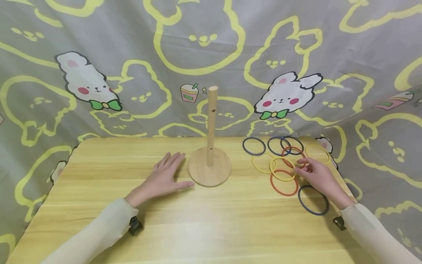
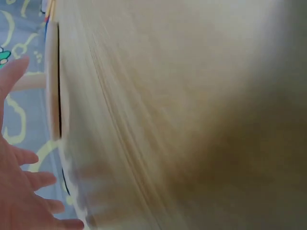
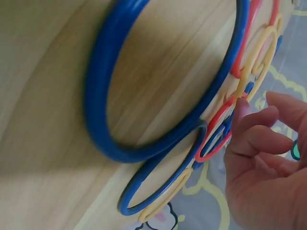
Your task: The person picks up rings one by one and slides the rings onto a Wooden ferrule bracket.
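A wooden stand has a round base (image 1: 197,170) and an upright post (image 1: 211,124) in the middle of the table. To the left of the base is my left hand (image 1: 161,179), palm down with fingers spread and holding nothing. Its thumb points toward the base's edge. At the right, my right hand (image 1: 316,176) pinches the edge of a yellow ring (image 1: 282,180) between thumb and curled fingers. This ring overlaps two red rings, one nearer (image 1: 271,179) and one farther (image 1: 292,147). Close below the right hand lies a dark blue ring (image 1: 300,203), large in the right wrist view.
More blue rings, such as the leftmost one (image 1: 244,149), lie near the table's far edge. Two other yellow rings lie among them, one to the left (image 1: 253,163) and one at the right edge (image 1: 318,145). A patterned curtain (image 1: 132,36) hangs behind and beside the table (image 1: 158,234).
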The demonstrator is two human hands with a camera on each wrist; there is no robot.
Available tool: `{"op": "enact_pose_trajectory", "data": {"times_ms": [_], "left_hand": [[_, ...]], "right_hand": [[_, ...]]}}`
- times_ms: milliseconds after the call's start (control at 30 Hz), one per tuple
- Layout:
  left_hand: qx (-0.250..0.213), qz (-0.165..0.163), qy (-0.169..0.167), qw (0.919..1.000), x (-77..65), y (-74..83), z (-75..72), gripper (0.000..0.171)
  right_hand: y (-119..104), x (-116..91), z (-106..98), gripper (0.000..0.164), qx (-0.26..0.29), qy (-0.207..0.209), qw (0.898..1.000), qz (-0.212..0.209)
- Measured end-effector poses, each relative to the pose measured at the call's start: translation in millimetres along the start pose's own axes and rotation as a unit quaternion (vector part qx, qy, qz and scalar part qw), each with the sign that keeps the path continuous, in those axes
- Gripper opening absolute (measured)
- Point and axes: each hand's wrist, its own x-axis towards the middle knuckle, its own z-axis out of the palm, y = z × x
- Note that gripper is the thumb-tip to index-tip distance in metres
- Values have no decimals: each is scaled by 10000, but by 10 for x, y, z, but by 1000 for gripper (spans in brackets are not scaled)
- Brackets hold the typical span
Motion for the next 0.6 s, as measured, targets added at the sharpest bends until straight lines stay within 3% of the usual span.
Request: {"op": "enact_pose_trajectory", "data": {"times_ms": [267, 600], "left_hand": [[13, 31, -228, 9997, 168, 104, 49, 120], [340, 123, -311, 9989, 238, 81, 137, 124]], "right_hand": [[-44, 23, 26, 40, -90, -237, 9993, 264], [-34, 45, 81, 37, -88, -219, 9988, 422]]}}
